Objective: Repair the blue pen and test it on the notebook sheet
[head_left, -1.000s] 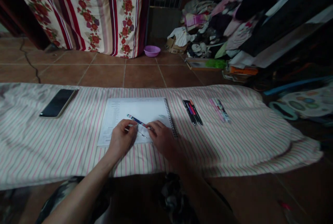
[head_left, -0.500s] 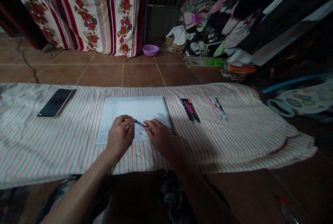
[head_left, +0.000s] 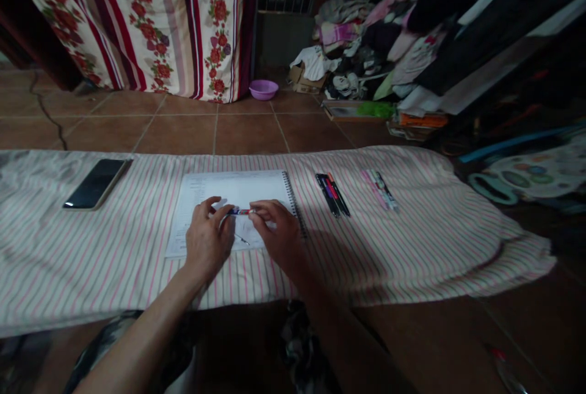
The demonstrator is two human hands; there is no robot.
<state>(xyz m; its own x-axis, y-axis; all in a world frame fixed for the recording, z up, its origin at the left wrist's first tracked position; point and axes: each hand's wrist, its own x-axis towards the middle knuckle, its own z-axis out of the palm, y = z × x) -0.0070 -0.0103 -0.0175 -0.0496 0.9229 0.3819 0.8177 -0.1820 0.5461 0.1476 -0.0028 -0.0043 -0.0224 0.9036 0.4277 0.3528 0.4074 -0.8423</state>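
Note:
Over an open spiral notebook (head_left: pixel 238 185), my left hand (head_left: pixel 208 232) and my right hand (head_left: pixel 278 229) hold a pen (head_left: pixel 240 212) level between them. My left fingers close on the pen's blue end. The right thumb and fingers pinch its other end, near a red part. Beneath the pen, a thin dark stick like a pen refill (head_left: pixel 242 239) lies on the page. Right of the notebook, several pens (head_left: pixel 332 194), black, red and purple, lie side by side. Farther right is a small group of pale, patterned pens (head_left: pixel 381 190).
A striped cloth (head_left: pixel 434 229) covers the long low surface. A phone (head_left: pixel 97 184) lies on its left part. Beyond are a tiled floor (head_left: pixel 183 131), a purple basin (head_left: pixel 264 89), a floral curtain (head_left: pixel 183 27) and heaped clothes (head_left: pixel 366 46).
The pen has turned from slanting down to the right to nearly level. My right hand has risen slightly and shifted left, its fingers now pinching the pen's end.

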